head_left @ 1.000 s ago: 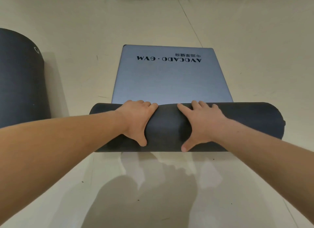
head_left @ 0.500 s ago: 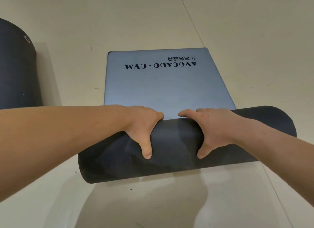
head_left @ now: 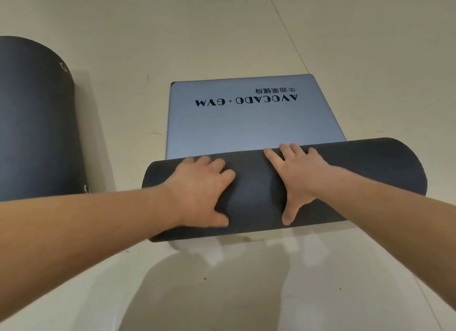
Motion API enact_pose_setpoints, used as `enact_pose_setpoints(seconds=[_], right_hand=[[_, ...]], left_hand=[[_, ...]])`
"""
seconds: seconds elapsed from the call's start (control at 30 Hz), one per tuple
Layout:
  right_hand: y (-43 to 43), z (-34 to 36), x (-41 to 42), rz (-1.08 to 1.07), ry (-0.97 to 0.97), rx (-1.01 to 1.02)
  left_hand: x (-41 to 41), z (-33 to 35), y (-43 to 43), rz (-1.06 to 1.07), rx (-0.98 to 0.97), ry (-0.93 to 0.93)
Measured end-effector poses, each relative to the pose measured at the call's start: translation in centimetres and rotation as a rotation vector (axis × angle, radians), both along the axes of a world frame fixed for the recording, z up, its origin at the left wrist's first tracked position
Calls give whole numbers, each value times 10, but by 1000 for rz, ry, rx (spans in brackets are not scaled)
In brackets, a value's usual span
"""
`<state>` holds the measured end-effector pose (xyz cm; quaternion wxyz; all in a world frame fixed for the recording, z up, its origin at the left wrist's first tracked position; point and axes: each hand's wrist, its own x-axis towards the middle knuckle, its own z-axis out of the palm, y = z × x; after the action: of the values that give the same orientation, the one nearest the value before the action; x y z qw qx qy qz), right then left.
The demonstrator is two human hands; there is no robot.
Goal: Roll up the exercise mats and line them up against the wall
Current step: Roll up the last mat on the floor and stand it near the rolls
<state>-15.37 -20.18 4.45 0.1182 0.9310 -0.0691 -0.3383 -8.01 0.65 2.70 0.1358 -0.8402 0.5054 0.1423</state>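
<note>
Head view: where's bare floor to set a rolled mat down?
Bare floor: right of the blue mat, beyond its far edge, and the strip between it and the finished dark roll. Crowded: the middle, where left hand and right hand press the half-rolled part.

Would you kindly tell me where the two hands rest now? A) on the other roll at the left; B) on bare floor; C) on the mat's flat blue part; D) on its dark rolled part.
D: the left hand and the right hand both press on the dark roll, short of the flat blue part.
</note>
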Motion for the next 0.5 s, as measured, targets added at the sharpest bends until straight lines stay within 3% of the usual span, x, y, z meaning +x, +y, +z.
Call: enact_pose_setpoints(seconds=[0.1, 0.23, 0.33, 0.5], right_hand=[[-10, 8, 16, -55, 13, 69], [2, 5, 15, -2, -72, -55], [9, 1, 5, 27, -121, -39], [19, -25, -10, 9, -136, -100]], left_hand=[[-21, -24, 13, 99, 113, 37], [-15, -44, 12, 123, 39, -11], [-6, -49, 6, 125, 36, -34], [16, -39, -8, 96, 36, 38]])
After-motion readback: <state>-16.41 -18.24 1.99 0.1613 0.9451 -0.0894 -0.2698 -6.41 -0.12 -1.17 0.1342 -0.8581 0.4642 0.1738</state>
